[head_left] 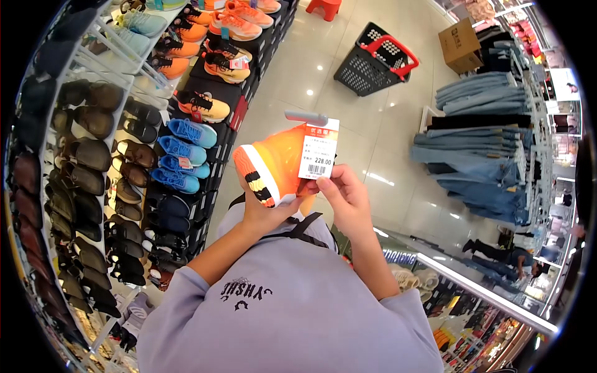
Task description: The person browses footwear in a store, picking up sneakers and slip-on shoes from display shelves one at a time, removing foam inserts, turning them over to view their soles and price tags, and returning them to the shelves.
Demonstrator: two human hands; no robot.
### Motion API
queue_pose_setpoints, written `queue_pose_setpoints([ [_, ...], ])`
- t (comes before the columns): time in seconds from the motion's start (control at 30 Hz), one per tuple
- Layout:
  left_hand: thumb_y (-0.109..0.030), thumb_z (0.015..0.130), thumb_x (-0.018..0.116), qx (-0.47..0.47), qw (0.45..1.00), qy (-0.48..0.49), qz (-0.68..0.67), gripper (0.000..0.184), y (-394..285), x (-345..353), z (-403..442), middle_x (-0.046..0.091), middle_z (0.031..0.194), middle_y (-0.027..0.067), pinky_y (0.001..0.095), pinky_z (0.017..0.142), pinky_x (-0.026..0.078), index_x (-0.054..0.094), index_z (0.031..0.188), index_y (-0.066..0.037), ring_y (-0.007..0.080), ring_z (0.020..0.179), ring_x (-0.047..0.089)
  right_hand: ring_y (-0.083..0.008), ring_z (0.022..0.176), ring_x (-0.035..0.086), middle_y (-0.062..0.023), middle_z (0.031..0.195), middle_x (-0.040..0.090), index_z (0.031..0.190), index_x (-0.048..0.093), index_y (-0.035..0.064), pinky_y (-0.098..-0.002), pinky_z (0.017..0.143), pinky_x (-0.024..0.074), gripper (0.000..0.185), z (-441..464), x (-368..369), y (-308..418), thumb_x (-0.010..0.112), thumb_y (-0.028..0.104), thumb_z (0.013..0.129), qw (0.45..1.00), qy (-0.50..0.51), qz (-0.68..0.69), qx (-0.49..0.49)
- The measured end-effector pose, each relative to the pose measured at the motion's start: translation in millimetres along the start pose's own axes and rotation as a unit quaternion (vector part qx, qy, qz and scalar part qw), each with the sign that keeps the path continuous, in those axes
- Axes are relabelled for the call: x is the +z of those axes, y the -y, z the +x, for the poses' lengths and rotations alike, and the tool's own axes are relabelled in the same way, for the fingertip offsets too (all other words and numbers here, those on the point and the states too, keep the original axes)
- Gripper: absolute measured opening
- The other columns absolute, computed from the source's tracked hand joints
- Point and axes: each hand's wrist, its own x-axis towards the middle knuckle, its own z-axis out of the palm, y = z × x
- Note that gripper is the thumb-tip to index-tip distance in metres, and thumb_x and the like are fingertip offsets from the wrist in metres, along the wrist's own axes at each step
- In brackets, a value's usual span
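With the left hand (266,214) bent firmly around the lower end of an orange shoe (285,165), holding it up in the middle of the frame, just above the lilac shirt (298,304). Turned so that the white sole, with patches of black and yellow, faces the left; how far round the hidden fingertips reach, impossible to tell. Now over to the right hand (349,202), at the right of the shoe: pinching the bottom edge of the price tag (318,149) between thumb and finger, with the other fingers folded in. Probably held that way to stop the tag swinging and to leave the print facing up, with 228.00 easy to read. At the top of the tag, a grey plastic piece (306,117), perhaps part of the fastening. Out to the left, rows of dark shoes (90,165) and blue shoes (180,155), apparently grouped by colour for easy browsing. Up top, a black basket (356,69) on the floor, with red handles, well apart from both hands. Over at the right, blue jeans (466,152) bunched along a rack, likely to save room, with a cardboard box (459,46) above.
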Motion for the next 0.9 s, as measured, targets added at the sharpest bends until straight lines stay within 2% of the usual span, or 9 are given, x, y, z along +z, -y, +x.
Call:
queue_pose_setpoints([
  [0.17, -0.007, 0.064, 0.079, -0.056, 0.995, -0.044, -0.072, 0.102, 11.5, -28.4, 73.6, 0.045, 0.122, 0.0168, 0.0361, 0.093, 0.044, 0.004, 0.133, -0.002, 0.0258, 0.111, 0.053, -0.0183, 0.085, 0.062, -0.0125, 0.093, 0.064, 0.099, 0.054, -0.0035, -0.0323, 0.079, 0.0499, 0.013, 84.1, 8.0, 21.6, 0.051, 0.008, 0.093, 1.000, 0.020, 0.012, 0.010],
  [0.3, -0.008, 0.063, 0.079, 0.051, 0.988, -0.132, 0.054, 0.108, -31.1, -60.3, 138.4, 0.044, 0.124, 0.0180, 0.0371, 0.095, 0.042, -0.001, 0.134, 0.000, 0.0267, 0.112, 0.052, -0.0182, 0.082, 0.062, -0.0126, 0.091, 0.065, 0.099, 0.054, -0.0037, -0.0318, 0.078, 0.0500, 0.014, 156.7, 13.0, 31.5, 0.052, 0.008, 0.093, 0.998, 0.051, 0.023, 0.009],
  [0.63, -0.010, 0.061, 0.081, -0.046, 0.970, -0.235, 0.051, 0.107, 18.7, -107.8, 206.8, 0.046, 0.121, 0.0172, 0.0372, 0.094, 0.042, 0.003, 0.133, 0.001, 0.0267, 0.109, 0.053, -0.0126, 0.083, 0.061, -0.0080, 0.091, 0.064, 0.105, 0.055, -0.0037, -0.0255, 0.076, 0.0491, 0.018, 298.9, 41.8, 24.6, 0.053, 0.011, 0.094, 0.980, 0.191, 0.018, 0.045],
  [0.7, -0.011, 0.067, 0.079, -0.071, 0.941, -0.308, 0.120, 0.047, 25.8, -108.7, 222.2, 0.063, 0.099, 0.0062, 0.0304, 0.074, 0.051, 0.057, 0.108, -0.003, 0.0160, 0.088, 0.062, -0.0117, 0.082, 0.061, -0.0074, 0.090, 0.064, 0.103, 0.056, -0.0033, -0.0250, 0.076, 0.0489, 0.018, 329.4, 42.3, 16.2, 0.053, 0.011, 0.094, 0.974, 0.220, 0.007, 0.049],
  [0.73, -0.009, 0.066, 0.078, -0.123, 0.933, -0.333, 0.064, 0.047, 31.3, -107.0, 229.3, 0.064, 0.095, 0.0065, 0.0295, 0.070, 0.052, 0.056, 0.108, -0.002, 0.0147, 0.082, 0.063, -0.0111, 0.082, 0.060, -0.0062, 0.089, 0.063, 0.103, 0.057, -0.0028, -0.0245, 0.076, 0.0486, 0.017, 344.5, 43.9, 14.3, 0.053, 0.011, 0.094, 0.974, 0.223, 0.005, 0.050],
  [0.77, -0.007, 0.067, 0.078, -0.050, 0.905, -0.401, 0.135, 0.047, 38.9, -107.1, 245.2, 0.064, 0.091, 0.0064, 0.0287, 0.068, 0.052, 0.054, 0.107, -0.001, 0.0137, 0.076, 0.063, -0.0111, 0.081, 0.060, -0.0058, 0.090, 0.063, 0.103, 0.057, -0.0027, -0.0247, 0.076, 0.0484, 0.019, 359.2, 39.6, 3.1, 0.055, 0.013, 0.093, 0.974, 0.220, -0.023, 0.049],
  [0.83, -0.011, 0.061, 0.083, -0.143, 0.879, -0.453, -0.034, 0.119, 54.4, -113.6, 270.0, 0.047, 0.120, 0.0205, 0.0343, 0.086, 0.048, -0.006, 0.139, 0.003, 0.0244, 0.103, 0.055, -0.0175, 0.092, 0.059, -0.0112, 0.101, 0.060, 0.108, 0.055, -0.0025, -0.0307, 0.082, 0.0472, 0.030, 391.4, 28.9, -10.6, 0.063, 0.018, 0.087, 0.958, 0.254, -0.127, 0.042],
  [0.87, -0.007, 0.064, 0.080, -0.149, 0.861, -0.480, -0.077, 0.114, 55.7, -118.4, 286.0, 0.047, 0.118, 0.0189, 0.0324, 0.083, 0.049, -0.006, 0.139, 0.002, 0.0225, 0.101, 0.055, -0.0214, 0.099, 0.056, -0.0144, 0.107, 0.057, 0.113, 0.052, -0.0020, -0.0335, 0.087, 0.0449, 0.041, 410.7, 23.5, -13.0, 0.068, 0.020, 0.083, 0.919, 0.303, -0.245, -0.056],
  [0.9, -0.002, 0.066, 0.077, -0.081, 0.831, -0.545, -0.073, 0.103, 63.2, -121.7, 303.8, 0.049, 0.115, 0.0168, 0.0322, 0.081, 0.050, 0.003, 0.138, 0.002, 0.0215, 0.097, 0.056, -0.0253, 0.106, 0.054, -0.0175, 0.114, 0.054, 0.118, 0.049, -0.0015, -0.0363, 0.092, 0.0425, 0.052, 428.4, 16.0, -15.2, 0.072, 0.022, 0.078, 0.856, 0.345, -0.352, -0.154],
])
